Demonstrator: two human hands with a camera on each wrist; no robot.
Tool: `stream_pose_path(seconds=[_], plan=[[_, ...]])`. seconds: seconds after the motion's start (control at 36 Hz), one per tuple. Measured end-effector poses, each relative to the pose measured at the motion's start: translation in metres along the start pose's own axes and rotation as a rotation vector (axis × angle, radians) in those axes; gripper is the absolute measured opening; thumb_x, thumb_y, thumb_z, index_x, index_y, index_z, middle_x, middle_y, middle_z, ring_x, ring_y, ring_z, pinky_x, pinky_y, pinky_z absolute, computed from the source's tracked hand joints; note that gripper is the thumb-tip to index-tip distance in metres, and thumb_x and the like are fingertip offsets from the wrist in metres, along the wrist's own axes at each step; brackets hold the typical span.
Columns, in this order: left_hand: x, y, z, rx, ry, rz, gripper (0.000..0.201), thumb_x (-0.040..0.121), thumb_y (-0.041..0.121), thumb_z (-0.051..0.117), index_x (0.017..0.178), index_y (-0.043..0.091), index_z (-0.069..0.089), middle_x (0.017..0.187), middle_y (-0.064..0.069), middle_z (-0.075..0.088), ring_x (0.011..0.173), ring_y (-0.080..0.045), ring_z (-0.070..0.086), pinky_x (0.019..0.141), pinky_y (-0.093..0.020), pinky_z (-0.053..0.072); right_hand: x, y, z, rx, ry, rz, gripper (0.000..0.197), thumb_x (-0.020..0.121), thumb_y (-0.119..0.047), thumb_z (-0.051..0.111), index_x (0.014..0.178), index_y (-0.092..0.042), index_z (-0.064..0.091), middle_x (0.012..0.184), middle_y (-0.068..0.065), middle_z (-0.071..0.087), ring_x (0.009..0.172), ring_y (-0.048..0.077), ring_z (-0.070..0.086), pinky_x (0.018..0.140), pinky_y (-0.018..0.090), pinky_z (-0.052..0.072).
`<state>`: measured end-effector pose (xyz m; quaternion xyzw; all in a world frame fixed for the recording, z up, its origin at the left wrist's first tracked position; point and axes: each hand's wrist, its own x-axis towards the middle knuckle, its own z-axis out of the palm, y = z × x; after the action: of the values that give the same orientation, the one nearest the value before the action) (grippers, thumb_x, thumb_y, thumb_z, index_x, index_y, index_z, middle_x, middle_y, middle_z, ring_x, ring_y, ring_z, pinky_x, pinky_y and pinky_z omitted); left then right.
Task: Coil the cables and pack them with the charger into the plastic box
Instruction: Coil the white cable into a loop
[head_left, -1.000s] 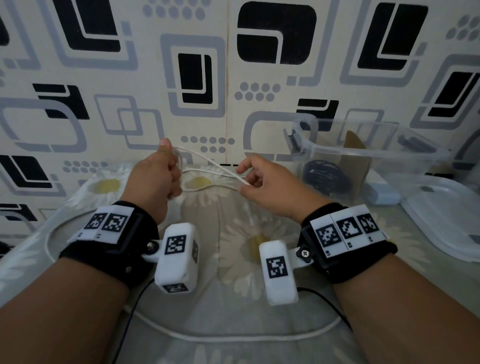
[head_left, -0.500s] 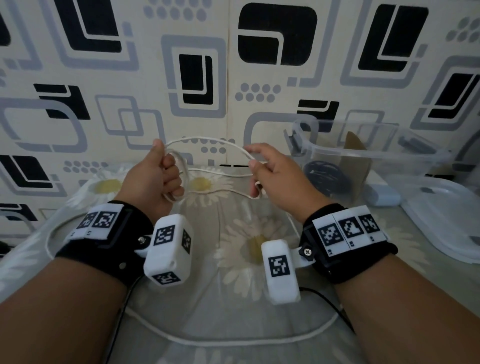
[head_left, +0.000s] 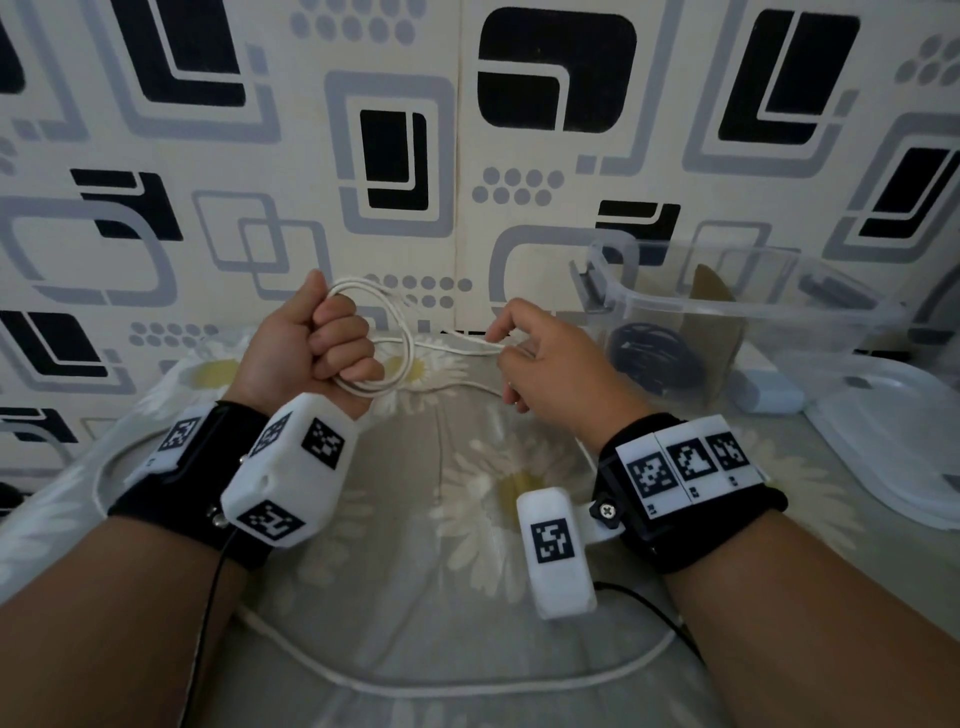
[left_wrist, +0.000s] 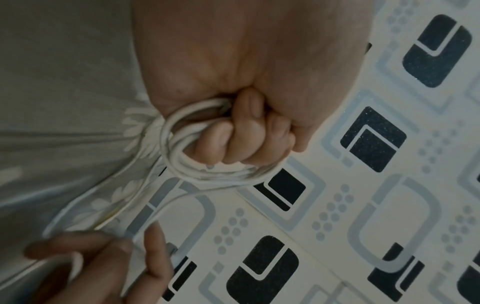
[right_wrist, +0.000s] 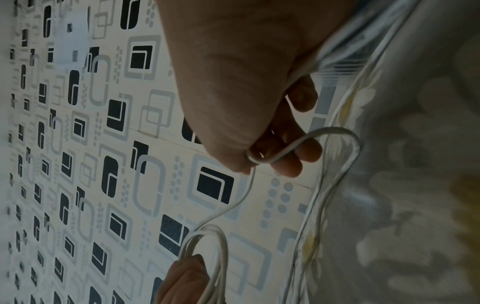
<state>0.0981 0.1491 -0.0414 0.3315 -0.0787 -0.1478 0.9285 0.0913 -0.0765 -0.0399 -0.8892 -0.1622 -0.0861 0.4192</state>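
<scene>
A slack run of the white cable (head_left: 457, 688) curves along the near edge of the flowered bedsheet (head_left: 415, 467). Farther in, the left hand (head_left: 306, 353) is fisted around several coiled loops of it, and the right hand (head_left: 550, 364) pinches the strand leading off the coil between thumb and fingertips. Toward the far right corner stands the clear plastic box (head_left: 737, 306) with a coiled black cable (head_left: 654, 358) inside; the lid (head_left: 893, 441) lies just beside it.
</scene>
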Motion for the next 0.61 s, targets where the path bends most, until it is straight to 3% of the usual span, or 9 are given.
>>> stream_pose_path(seconds=[0.06, 0.14, 0.22, 0.31, 0.42, 0.47, 0.53, 0.56, 0.61], plan=[[0.002, 0.002, -0.008, -0.115, -0.106, -0.063, 0.056, 0.098, 0.05, 0.038, 0.053, 0.017, 0.045, 0.045, 0.009, 0.023, 0.039, -0.007, 0.017, 0.041, -0.022, 0.029, -0.001, 0.0, 0.0, -0.014, -0.035, -0.011, 0.018, 0.089, -0.018, 0.049, 0.094, -0.032, 0.058, 0.066, 0.001, 0.066, 0.058, 0.01, 0.061, 0.068, 0.039, 0.057], [0.003, 0.006, -0.016, -0.22, -0.196, -0.11, 0.054, 0.096, 0.051, 0.043, 0.058, 0.014, 0.049, 0.047, 0.006, 0.03, 0.04, -0.01, 0.024, 0.045, -0.026, 0.033, -0.002, 0.001, 0.002, -0.012, -0.129, -0.042, 0.023, 0.089, -0.016, 0.054, 0.104, -0.029, 0.065, 0.072, 0.001, 0.066, 0.053, 0.0, 0.052, 0.058, 0.019, 0.046], [0.001, 0.003, -0.007, -0.157, -0.036, 0.005, 0.048, 0.094, 0.049, 0.044, 0.056, 0.019, 0.044, 0.042, 0.007, 0.032, 0.034, -0.009, 0.023, 0.042, -0.021, 0.029, -0.002, 0.003, 0.004, -0.002, -0.221, -0.068, 0.029, 0.088, -0.016, 0.059, 0.11, -0.032, 0.067, 0.083, 0.006, 0.065, 0.063, 0.005, 0.052, 0.067, 0.023, 0.047], [-0.002, -0.001, 0.0, -0.15, 0.079, 0.103, 0.035, 0.087, 0.039, 0.047, 0.058, 0.021, 0.039, 0.044, 0.009, 0.028, 0.034, -0.007, 0.023, 0.041, -0.019, 0.026, -0.003, 0.003, 0.004, -0.043, -0.333, -0.088, 0.043, 0.085, -0.013, 0.062, 0.121, -0.037, 0.062, 0.077, -0.012, 0.055, 0.06, -0.006, 0.05, 0.063, 0.012, 0.042], [0.001, -0.001, -0.003, -0.193, 0.07, 0.177, 0.021, 0.08, 0.025, 0.047, 0.061, 0.019, 0.041, 0.05, 0.009, 0.03, 0.038, -0.007, 0.024, 0.045, -0.02, 0.029, -0.002, -0.001, 0.004, -0.08, -0.448, -0.096, 0.058, 0.083, -0.01, 0.06, 0.13, -0.042, 0.053, 0.084, 0.0, 0.048, 0.07, 0.008, 0.046, 0.068, 0.023, 0.042], [0.003, -0.002, -0.005, -0.2, 0.0, 0.185, 0.016, 0.077, 0.019, 0.05, 0.062, 0.017, 0.044, 0.05, 0.008, 0.034, 0.039, -0.008, 0.028, 0.047, -0.021, 0.033, -0.002, -0.003, 0.003, -0.089, -0.462, -0.115, 0.058, 0.085, -0.007, 0.057, 0.133, -0.039, 0.052, 0.086, 0.0, 0.048, 0.073, 0.008, 0.046, 0.071, 0.022, 0.041], [0.005, -0.003, -0.006, -0.208, -0.059, 0.175, 0.014, 0.072, 0.014, 0.059, 0.065, 0.016, 0.047, 0.052, 0.007, 0.037, 0.041, -0.01, 0.032, 0.049, -0.023, 0.035, -0.004, -0.005, 0.001, -0.091, -0.48, -0.129, 0.057, 0.087, -0.006, 0.055, 0.136, -0.035, 0.051, 0.1, -0.006, 0.058, 0.086, 0.004, 0.053, 0.078, 0.015, 0.04], [0.005, -0.003, -0.007, -0.207, -0.067, 0.174, 0.016, 0.07, 0.012, 0.062, 0.066, 0.016, 0.047, 0.053, 0.006, 0.038, 0.042, -0.01, 0.033, 0.05, -0.024, 0.036, -0.004, -0.006, 0.001, -0.094, -0.489, -0.141, 0.057, 0.088, -0.006, 0.054, 0.137, -0.034, 0.051, 0.116, -0.008, 0.06, 0.101, 0.004, 0.055, 0.083, 0.009, 0.037], [0.006, -0.004, -0.006, -0.2, -0.068, 0.177, 0.017, 0.067, 0.012, 0.064, 0.068, 0.016, 0.047, 0.056, 0.006, 0.038, 0.044, -0.01, 0.034, 0.052, -0.024, 0.037, -0.004, -0.006, 0.002, -0.096, -0.492, -0.167, 0.055, 0.089, -0.005, 0.054, 0.137, -0.032, 0.052, 0.133, -0.007, 0.056, 0.117, 0.003, 0.051, 0.087, -0.001, 0.03]])
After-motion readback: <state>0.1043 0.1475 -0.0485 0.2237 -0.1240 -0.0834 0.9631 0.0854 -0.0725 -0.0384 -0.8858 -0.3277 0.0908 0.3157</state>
